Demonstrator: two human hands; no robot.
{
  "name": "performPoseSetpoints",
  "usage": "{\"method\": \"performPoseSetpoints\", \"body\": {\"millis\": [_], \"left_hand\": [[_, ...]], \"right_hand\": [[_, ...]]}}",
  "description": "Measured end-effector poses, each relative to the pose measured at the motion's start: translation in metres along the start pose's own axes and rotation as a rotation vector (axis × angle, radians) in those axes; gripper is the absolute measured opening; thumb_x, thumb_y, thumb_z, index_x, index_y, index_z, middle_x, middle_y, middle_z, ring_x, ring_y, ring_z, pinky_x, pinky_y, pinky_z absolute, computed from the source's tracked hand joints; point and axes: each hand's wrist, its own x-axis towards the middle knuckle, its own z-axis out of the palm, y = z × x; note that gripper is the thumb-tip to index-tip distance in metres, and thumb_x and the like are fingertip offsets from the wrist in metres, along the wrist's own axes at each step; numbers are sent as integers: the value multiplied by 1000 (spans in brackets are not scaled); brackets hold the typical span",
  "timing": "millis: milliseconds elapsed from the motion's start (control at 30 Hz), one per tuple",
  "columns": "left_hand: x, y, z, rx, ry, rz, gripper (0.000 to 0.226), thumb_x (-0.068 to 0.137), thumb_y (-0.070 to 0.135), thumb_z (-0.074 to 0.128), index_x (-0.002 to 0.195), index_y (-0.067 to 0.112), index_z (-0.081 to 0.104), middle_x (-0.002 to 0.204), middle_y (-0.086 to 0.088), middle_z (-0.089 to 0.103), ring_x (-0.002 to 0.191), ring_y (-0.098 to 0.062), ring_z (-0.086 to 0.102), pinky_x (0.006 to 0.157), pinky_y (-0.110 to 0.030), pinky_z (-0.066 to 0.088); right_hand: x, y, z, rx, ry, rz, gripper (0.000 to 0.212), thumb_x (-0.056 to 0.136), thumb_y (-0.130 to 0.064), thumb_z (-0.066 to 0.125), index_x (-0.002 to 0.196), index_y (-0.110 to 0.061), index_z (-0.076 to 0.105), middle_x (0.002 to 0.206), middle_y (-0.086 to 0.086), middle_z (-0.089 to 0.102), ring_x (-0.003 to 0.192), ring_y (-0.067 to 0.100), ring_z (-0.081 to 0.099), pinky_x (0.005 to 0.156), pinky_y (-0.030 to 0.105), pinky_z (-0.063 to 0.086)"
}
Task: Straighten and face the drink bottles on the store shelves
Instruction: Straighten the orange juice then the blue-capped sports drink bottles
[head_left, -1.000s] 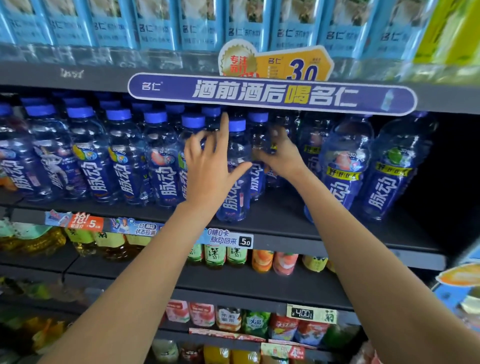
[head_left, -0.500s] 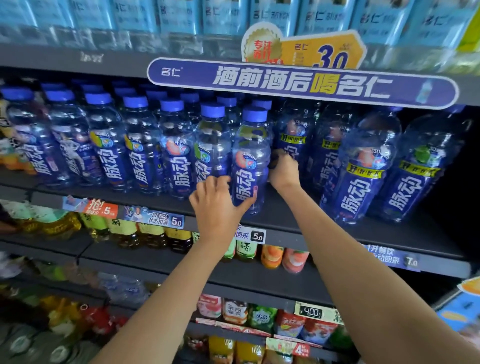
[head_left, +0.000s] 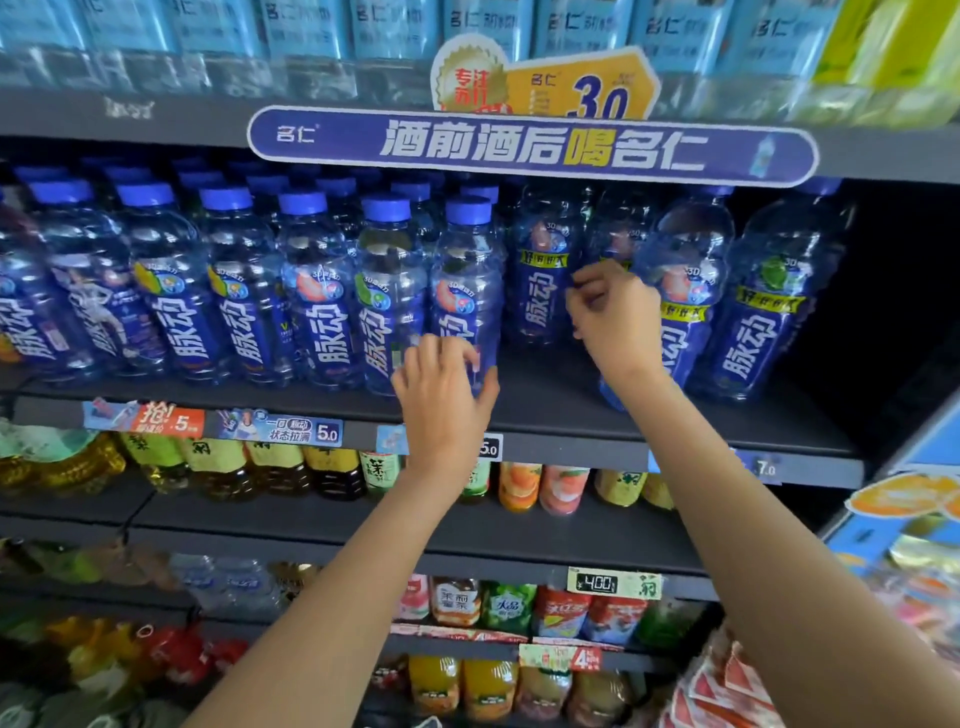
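On the middle shelf (head_left: 649, 410), a front row of blue-capped drink bottles with dark blue labels, standing upright side by side: about seven smaller ones left of centre, the leftmost cut off by the frame edge, then four larger ones to the right, their caps hidden behind the long blue sign (head_left: 530, 148) clipped to the shelf above. Behind the front row, further blue caps, too crowded and dim to count. Left hand (head_left: 441, 395) raised at the foot of the seventh bottle (head_left: 465, 291), fingers loosely curved and spread, fingertips at or just short of its lower label; actual contact not clear, nothing plainly held. Right hand (head_left: 615, 317) in front of the gap between two larger bottles, covering the lower part of the one behind it; fingers (head_left: 584, 291) curled inward near the thumb, whether pinching anything not discernible. Rightmost large bottle (head_left: 763, 312) standing apart from the hands, near the dark end of the shelf. Above the sign, an orange price card (head_left: 576, 85), partly covered, and a row of pale blue cartons cut off at the top. Below, three lower shelves of mixed drinks, blurred, labels largely unreadable; four price tags visible along the middle shelf edge, one partly hidden by the left wrist.
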Motion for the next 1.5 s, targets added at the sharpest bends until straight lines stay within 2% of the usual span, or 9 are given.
{"method": "performPoseSetpoints", "body": {"millis": [200, 333, 600, 833, 967, 1067, 1167, 1367, 1500], "left_hand": [[2, 63, 25, -170, -234, 93, 39, 85, 25, 65, 115, 8, 50, 114, -10, 51, 107, -28, 48, 87, -37, 34], [4, 66, 34, -225, -335, 80, 51, 82, 25, 69, 123, 6, 45, 121, -12, 48, 110, -30, 50, 90, -42, 41], [21, 45, 39, -286, -565, -10, 94, 81, 31, 71, 149, 5, 10, 152, -14, 25, 139, -28, 26, 108, -36, 26], [29, 53, 45, -193, -354, -204, 82, 89, 27, 63, 148, 3, 11, 146, -15, 35, 131, -29, 39, 102, -37, 33], [31, 71, 59, -149, -334, -292, 85, 88, 28, 64, 147, 1, 9, 143, -20, 34, 128, -35, 39, 99, -39, 34], [29, 75, 64, -175, -244, -300, 81, 87, 23, 64, 146, -1, 14, 144, -21, 30, 130, -36, 35, 102, -40, 33], [14, 83, 67, -199, -136, -262, 80, 85, 19, 66, 145, -3, 17, 143, -23, 29, 129, -38, 33, 106, -40, 29], [30, 93, 70, -114, -225, -369, 99, 81, 39, 69, 146, -3, 8, 148, -22, 23, 132, -36, 30, 106, -38, 26], [43, 85, 69, -136, -317, -410, 97, 81, 37, 70, 146, -3, 10, 144, -23, 30, 131, -36, 35, 102, -41, 32]], "right_hand": [[-16, 20, -49, -412, 517, -67, 59, 77, -24, 69, 125, 2, 48, 123, 23, 46, 110, 38, 44, 85, 38, 36], [-18, 42, -56, -149, 130, 492, 83, 76, -48, 72, 131, 4, 35, 132, 19, 46, 120, 36, 45, 91, 40, 38], [-5, 41, -21, 19, -153, 260, 61, 75, -33, 78, 123, -4, 54, 111, 5, 63, 100, 20, 60, 85, 29, 47], [19, 51, -11, 441, -422, 346, 36, 87, -4, 64, 123, -4, 56, 109, 3, 61, 86, 2, 59, 66, 12, 51], [20, 48, -25, 295, -281, 308, 40, 84, -8, 69, 122, -2, 59, 110, 15, 65, 94, 20, 62, 83, 30, 54], [12, 55, -60, 14, 169, 98, 28, 84, -10, 66, 111, -1, 63, 102, 15, 67, 89, 24, 61, 77, 18, 44], [7, 66, -94, -263, 628, 64, 49, 80, -20, 68, 121, 1, 52, 121, 18, 52, 107, 33, 47, 86, 29, 32], [9, 106, -89, -157, 185, 537, 102, 75, -35, 78, 145, 2, 13, 147, 20, 28, 134, 37, 29, 106, 43, 29], [4, 104, -74, -192, 241, 521, 99, 69, -37, 82, 138, 1, 23, 139, 20, 36, 126, 37, 38, 99, 45, 36]]}}
